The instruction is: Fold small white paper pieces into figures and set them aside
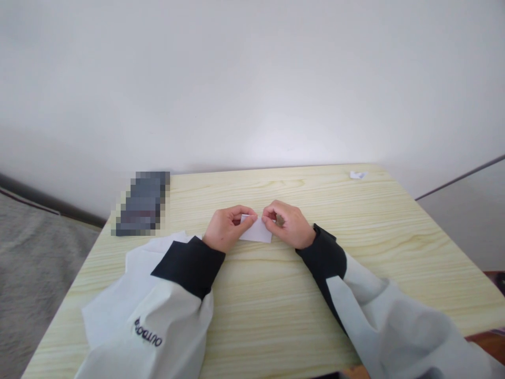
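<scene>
A small folded piece of white paper (pixel 257 231) lies on the light wooden table (pixel 300 295), held between both hands. My left hand (pixel 225 227) pinches its left upper corner with curled fingers. My right hand (pixel 286 223) pinches the right upper edge, thumb and forefinger pressed together. Both wrists rest on the tabletop. Part of the paper is hidden under the fingers.
A dark blurred-out flat object (pixel 142 202) lies at the table's far left corner. A small white paper scrap (pixel 357 175) sits near the far right edge. A plain white wall stands behind the table; grey floor shows at left.
</scene>
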Available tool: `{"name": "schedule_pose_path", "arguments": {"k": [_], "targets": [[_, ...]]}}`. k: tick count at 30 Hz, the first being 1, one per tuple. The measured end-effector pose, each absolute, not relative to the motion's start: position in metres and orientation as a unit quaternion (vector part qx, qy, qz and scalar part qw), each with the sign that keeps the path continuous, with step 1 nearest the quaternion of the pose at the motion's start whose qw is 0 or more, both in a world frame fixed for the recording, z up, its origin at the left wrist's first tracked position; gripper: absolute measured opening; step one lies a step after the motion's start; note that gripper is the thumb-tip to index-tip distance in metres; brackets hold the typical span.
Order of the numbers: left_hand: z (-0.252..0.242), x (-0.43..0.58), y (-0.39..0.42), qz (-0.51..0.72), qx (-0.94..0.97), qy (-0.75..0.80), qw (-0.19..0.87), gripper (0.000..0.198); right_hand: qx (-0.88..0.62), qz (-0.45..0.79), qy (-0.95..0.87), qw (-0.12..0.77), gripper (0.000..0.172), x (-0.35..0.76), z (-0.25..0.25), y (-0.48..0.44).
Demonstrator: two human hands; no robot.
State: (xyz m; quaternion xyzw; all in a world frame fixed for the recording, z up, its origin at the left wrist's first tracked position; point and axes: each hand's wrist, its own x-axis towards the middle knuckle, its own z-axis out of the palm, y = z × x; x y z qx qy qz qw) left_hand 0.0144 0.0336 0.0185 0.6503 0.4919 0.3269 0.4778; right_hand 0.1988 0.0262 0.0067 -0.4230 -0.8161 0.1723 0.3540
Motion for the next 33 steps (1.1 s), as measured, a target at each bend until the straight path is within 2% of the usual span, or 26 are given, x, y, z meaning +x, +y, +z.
{"name": "schedule_pose_path", "arguments": {"k": [8, 13, 20, 25, 33], "targets": [[0.019, 0.008, 0.040, 0.362, 0.617, 0.533, 0.453, 0.039, -0.482, 0.183, -0.767, 0.382, 0.009, 0.227, 0.005, 0.036], [0.019, 0.012, 0.036, 0.354, 0.642, 0.501, 0.460, 0.033, -0.421, 0.210, -0.810, 0.351, 0.017, 0.208, 0.004, 0.027], [0.016, 0.015, 0.033, 0.351, 0.710, 0.482, 0.375, 0.025, -0.390, 0.128, -0.850, 0.329, 0.020, 0.200, 0.005, 0.024], [0.018, 0.017, 0.032, 0.348, 0.688, 0.505, 0.386, 0.025, -0.383, 0.074, -0.861, 0.326, 0.019, 0.206, 0.006, 0.028], [0.017, 0.016, 0.035, 0.380, 0.606, 0.534, 0.451, 0.020, -0.397, 0.103, -0.837, 0.361, 0.018, 0.221, 0.006, 0.036]]}}
